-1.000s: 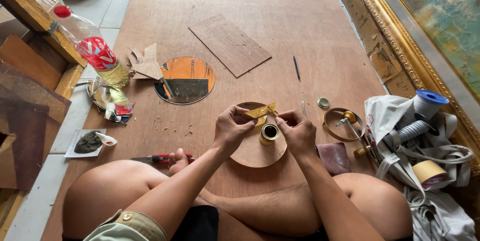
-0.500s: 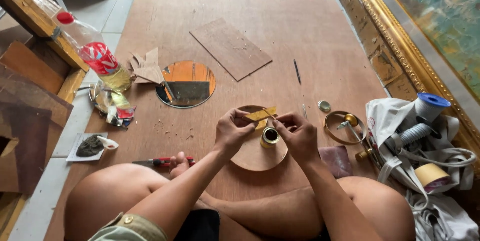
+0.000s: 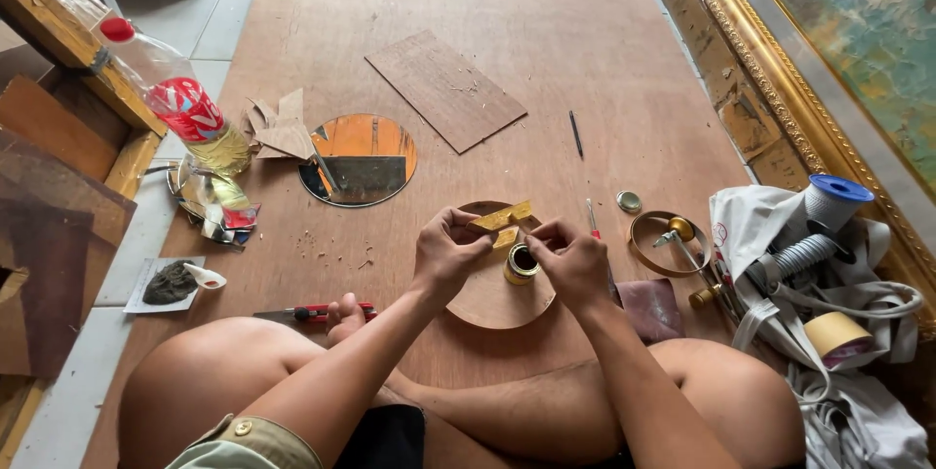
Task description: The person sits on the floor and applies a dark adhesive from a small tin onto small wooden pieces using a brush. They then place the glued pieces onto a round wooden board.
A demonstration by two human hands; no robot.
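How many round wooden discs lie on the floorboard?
2: one disc under both hands, beneath the small gold jar; one orange-topped disc farther left. Others may be hidden.

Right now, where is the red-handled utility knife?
In the head view, the red-handled utility knife lies on the wooden board on the person's left, by the left knee, below the round mirror.

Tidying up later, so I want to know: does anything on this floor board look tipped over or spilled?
The plastic bottle at the left edge lies tilted on its side against the wooden frame. Small wood chips lie scattered on the plywood board.
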